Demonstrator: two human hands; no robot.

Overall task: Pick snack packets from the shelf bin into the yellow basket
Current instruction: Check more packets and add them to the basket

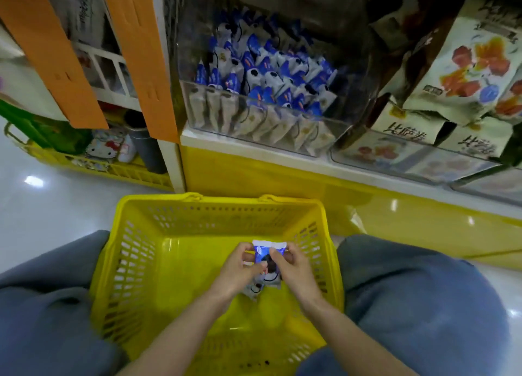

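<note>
We are at the dropping-off step. Our left hand (240, 268) and right hand (293, 265) both pinch one blue-and-white snack packet (264, 253) between thumb and fingers. They hold it low inside the yellow basket (132, 206), which sits directly beneath the hands. Just under the hands a second packet (254, 288) shows; we cannot tell whether it is held or lying on the basket floor. The clear shelf bin (254, 127) stands well beyond the hands, straight ahead, loaded with heaped packets (268, 70). Next, we judge, we let go here. Then one hand reaches forward over the bin's front wall for another.
</note>
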